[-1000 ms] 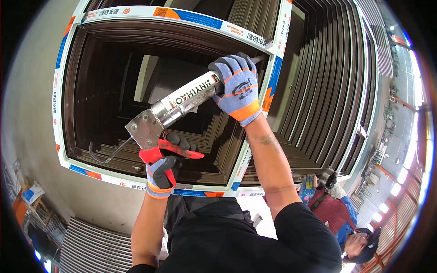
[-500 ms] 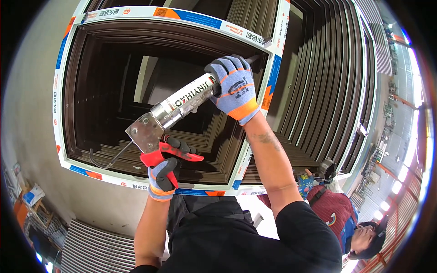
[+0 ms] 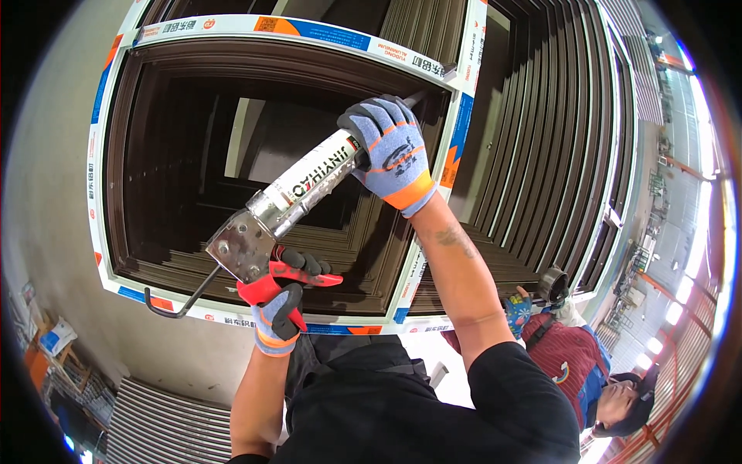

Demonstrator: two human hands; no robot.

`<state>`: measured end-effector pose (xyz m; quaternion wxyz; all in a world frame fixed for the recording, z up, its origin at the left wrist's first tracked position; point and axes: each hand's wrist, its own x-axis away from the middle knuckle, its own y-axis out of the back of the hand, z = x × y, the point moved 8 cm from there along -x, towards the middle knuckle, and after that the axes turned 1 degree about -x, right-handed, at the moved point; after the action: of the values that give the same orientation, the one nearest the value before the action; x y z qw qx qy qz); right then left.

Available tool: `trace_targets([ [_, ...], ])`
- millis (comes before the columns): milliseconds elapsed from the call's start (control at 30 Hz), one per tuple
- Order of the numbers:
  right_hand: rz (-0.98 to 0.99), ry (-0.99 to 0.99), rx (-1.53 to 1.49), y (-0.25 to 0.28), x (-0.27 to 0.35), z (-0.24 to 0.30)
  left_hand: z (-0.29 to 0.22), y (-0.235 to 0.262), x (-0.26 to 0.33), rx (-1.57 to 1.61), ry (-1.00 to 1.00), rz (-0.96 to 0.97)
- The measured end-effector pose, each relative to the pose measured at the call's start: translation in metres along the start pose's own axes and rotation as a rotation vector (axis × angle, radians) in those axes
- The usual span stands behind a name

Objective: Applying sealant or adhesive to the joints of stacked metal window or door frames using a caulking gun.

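Both hands grip the caulking gun (image 3: 297, 193) over the dark door frame (image 3: 255, 46): left hand (image 3: 280, 305) clenched on red trigger, right hand (image 3: 390, 151) wrapped round tube front. Squeeze slowly, keep tip steady in the corner.

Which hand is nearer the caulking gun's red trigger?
Left. The left hand grips the red trigger at the caulking gun's rear; the right hand wraps the tube's front end, up by the frame corner.
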<state>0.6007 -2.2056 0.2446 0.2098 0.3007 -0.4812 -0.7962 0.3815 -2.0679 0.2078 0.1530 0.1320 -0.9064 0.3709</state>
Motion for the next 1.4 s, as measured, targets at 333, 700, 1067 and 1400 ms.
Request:
trace_targets([
  [333,0.014,-0.018,-0.028,-0.002,0.000,-0.002,-0.013,-0.005,-0.001,-0.040,0.076,-0.002],
  [700,0.153,0.133,0.004,-0.013,0.003,0.021,-0.008,0.020,0.020,0.119,0.065,-0.046],
  [1067,0.340,0.035,0.109,-0.047,0.000,0.007,0.052,0.037,0.022,0.103,0.295,-0.279],
  [1400,0.432,-0.017,0.163,-0.061,0.006,-0.003,0.021,0.003,-0.012,0.333,0.214,-0.136],
])
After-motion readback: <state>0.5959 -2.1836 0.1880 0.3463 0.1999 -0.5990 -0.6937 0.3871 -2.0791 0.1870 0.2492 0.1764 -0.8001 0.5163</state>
